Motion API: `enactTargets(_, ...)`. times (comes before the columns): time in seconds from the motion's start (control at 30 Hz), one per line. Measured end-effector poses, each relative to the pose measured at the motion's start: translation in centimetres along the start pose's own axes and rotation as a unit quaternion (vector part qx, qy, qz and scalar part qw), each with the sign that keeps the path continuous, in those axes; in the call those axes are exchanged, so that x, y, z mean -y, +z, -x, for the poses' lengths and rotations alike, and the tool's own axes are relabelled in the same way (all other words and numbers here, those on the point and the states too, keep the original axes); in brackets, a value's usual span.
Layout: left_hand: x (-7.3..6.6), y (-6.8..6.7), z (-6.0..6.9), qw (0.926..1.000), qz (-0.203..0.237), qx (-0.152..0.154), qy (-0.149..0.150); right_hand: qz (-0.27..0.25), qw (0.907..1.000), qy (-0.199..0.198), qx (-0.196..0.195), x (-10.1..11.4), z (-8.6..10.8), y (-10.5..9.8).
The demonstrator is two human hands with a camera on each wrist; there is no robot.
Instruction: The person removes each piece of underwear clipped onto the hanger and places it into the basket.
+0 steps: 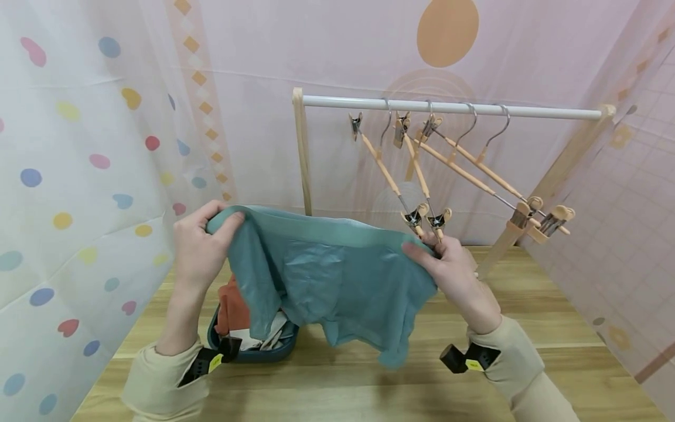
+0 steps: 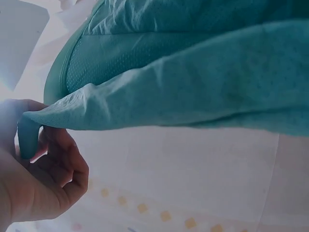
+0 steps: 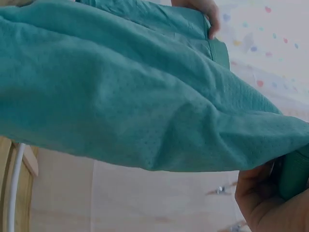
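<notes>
Teal boxer briefs (image 1: 337,275) hang spread between both hands, waistband up, legs drooping below. At one end of the waistband my left hand (image 1: 203,246) pinches the fabric between thumb and fingers; the left wrist view shows the cloth folded over in that hand (image 2: 48,169). The other end is pinched by my right hand (image 1: 453,269), just below the lower clips (image 1: 437,221) of two clip hangers. In the right wrist view the teal cloth covers much of the picture, with part of the right hand (image 3: 270,203) at the lower right.
Clip hangers (image 1: 453,164) hang from a white rail (image 1: 348,102) on a wooden rack (image 1: 302,152). Behind the briefs, a dark blue basket (image 1: 263,356) holds an orange cloth (image 1: 232,308) and pale cloths on the wooden table (image 1: 337,392). Patterned curtains (image 1: 79,146) surround the table.
</notes>
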State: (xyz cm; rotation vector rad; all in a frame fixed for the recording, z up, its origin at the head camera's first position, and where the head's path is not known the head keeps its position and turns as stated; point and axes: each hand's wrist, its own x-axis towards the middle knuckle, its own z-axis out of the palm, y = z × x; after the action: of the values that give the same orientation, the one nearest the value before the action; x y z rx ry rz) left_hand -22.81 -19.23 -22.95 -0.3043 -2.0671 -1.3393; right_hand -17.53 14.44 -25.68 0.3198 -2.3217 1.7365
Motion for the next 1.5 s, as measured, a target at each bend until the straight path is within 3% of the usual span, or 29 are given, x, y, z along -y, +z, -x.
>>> enactTargets(0.2, 0.0, -1.0, -0.7, 0.9976, -0.002, -0.050, -0.047, -0.047, 0.9975, -0.044, 0.029, -0.3, -0.7, 2.4)
enactTargets(0.33, -0.4, -1.5, -1.3, 0.9939, 0.017, -0.078, -0.076, -0.081, 0.9946, -0.037, 0.052, -0.3, -1.2, 4.3)
enactTargets(0.5, -0.7, -1.6, -2.2, 0.9906, 0.029, -0.105, -0.083, -0.149, 0.9866, -0.018, 0.064, 0.2, -1.8, 6.9)
enactTargets(0.77, -1.1, -1.9, -4.0, 0.9849, 0.021, -0.129, -0.113, -0.232, 0.9698, -0.038, 0.066, 1.8, -3.1, 10.5)
enactTargets(0.97, -0.8, -1.9, -5.0, 0.9815, 0.025, -0.149, -0.117, -0.172, 0.9796, -0.096, 0.038, 3.1, -4.2, 13.1)
enactTargets(1.07, -0.6, -2.0, -5.4, 0.9804, 0.028, -0.157, -0.117, -0.173, 0.9771, -0.120, 0.033, 3.6, -4.8, 14.4)
enactTargets(1.23, -0.2, -2.0, -5.9, 0.9785, 0.029, -0.164, -0.122, -0.171, 0.9749, -0.138, 0.032, 4.5, -6.2, 15.9)
enactTargets(1.5, 0.5, -1.8, -6.7, 0.9759, 0.053, -0.169, -0.128, -0.083, 0.9847, -0.153, 0.010, 5.9, -8.8, 17.4)
